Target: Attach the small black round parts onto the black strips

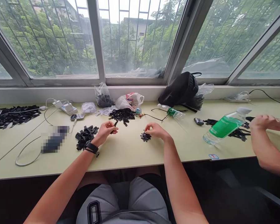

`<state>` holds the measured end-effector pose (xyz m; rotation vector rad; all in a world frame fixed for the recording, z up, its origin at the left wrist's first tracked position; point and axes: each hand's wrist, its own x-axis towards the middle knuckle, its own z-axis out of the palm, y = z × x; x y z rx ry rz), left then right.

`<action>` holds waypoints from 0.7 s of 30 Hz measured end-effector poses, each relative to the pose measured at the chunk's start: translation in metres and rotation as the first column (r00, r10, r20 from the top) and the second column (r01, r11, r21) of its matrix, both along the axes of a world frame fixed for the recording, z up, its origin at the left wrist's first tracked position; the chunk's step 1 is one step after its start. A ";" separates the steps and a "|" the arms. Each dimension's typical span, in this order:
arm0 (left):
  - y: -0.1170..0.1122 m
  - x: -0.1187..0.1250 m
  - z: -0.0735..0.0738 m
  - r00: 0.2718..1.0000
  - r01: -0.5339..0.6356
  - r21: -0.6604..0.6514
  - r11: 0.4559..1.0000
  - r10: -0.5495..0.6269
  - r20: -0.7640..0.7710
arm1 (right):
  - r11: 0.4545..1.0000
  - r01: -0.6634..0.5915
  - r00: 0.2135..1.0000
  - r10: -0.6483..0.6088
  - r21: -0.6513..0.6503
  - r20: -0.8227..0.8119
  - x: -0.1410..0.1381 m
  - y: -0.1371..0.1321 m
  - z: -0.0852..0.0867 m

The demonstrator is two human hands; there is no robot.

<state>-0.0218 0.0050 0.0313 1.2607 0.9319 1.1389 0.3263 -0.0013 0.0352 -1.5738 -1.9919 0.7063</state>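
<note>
My left hand (pixel 107 130) pinches a short black strip (pixel 114 127) between thumb and fingers, above the pale yellow table. A heap of black strips (pixel 86 136) lies just left of that wrist, and another pile of black strips (pixel 123 115) sits beyond the hand. At the right, my right hand (pixel 156 130) reaches down to a small pile of tiny black ring-like pieces (pixel 145 136). Its fingertips are closed together at the pile's upper edge; whatever is between them is too small to make out.
A phone-like blurred object (pixel 55 139) and cable lie left. Near the window are plastic bags (pixel 130 101), a black bag (pixel 179 89) and a lying bottle (pixel 171 112). A large bottle with a green label (pixel 226 127) stands right, beside a co-worker's hands (pixel 262 122).
</note>
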 end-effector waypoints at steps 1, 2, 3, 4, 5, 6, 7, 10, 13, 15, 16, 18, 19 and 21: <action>0.000 0.000 -0.001 1.000 0.000 -0.011 1.000 0.000 0.003 | 1.000 -0.002 1.000 0.002 0.000 -0.001 0.000 0.000 0.000; 0.001 0.000 -0.001 1.000 0.003 -0.020 1.000 -0.003 0.004 | 1.000 -0.006 1.000 0.006 0.002 -0.005 0.000 0.000 -0.001; 0.001 0.000 -0.002 1.000 0.009 -0.025 1.000 -0.009 0.001 | 1.000 -0.008 1.000 0.008 0.006 -0.010 0.001 0.000 -0.001; 0.002 0.000 -0.003 1.000 0.020 -0.025 0.999 -0.020 -0.005 | 1.000 -0.008 1.000 0.008 0.012 -0.014 0.001 0.000 -0.001; 0.003 0.001 -0.005 0.999 0.033 -0.023 0.999 -0.033 -0.013 | 1.000 -0.005 1.000 0.005 0.024 -0.017 0.001 0.001 -0.001; 0.003 0.001 -0.006 0.999 0.046 -0.021 0.999 -0.046 -0.022 | 0.999 0.003 1.000 -0.002 0.042 -0.020 0.001 0.001 -0.001; 0.004 0.001 -0.007 0.998 0.059 -0.019 0.998 -0.059 -0.032 | 0.998 0.012 1.000 -0.011 0.067 -0.024 -0.001 0.002 -0.001; 0.005 0.002 -0.009 0.995 0.076 -0.009 0.997 -0.076 -0.057 | 0.984 0.029 0.998 -0.020 0.179 -0.051 -0.013 0.005 -0.001; 0.004 0.005 -0.008 0.992 0.083 0.019 0.996 -0.081 -0.092 | 0.950 -0.039 0.996 0.064 0.310 -0.068 -0.042 0.005 -0.006; 0.002 0.007 -0.006 0.989 0.090 0.034 0.995 -0.085 -0.118 | 0.911 -0.132 0.984 0.167 0.390 -0.057 -0.065 0.001 -0.011; 0.001 0.008 -0.005 0.988 0.092 0.042 0.995 -0.086 -0.129 | 0.888 -0.169 0.978 0.204 0.427 -0.038 -0.076 -0.001 -0.014; -0.001 0.009 -0.004 0.985 0.096 0.067 0.993 -0.085 -0.150 | 0.848 -0.238 0.966 0.255 0.474 0.030 -0.095 -0.006 -0.019; -0.001 0.009 -0.004 0.983 0.094 0.086 0.992 -0.078 -0.165 | 0.831 -0.268 0.960 0.271 0.488 0.067 -0.101 -0.009 -0.021; -0.002 0.010 -0.005 0.977 0.083 0.128 0.988 -0.055 -0.205 | 0.806 -0.314 0.948 0.290 0.502 0.128 -0.109 -0.011 -0.024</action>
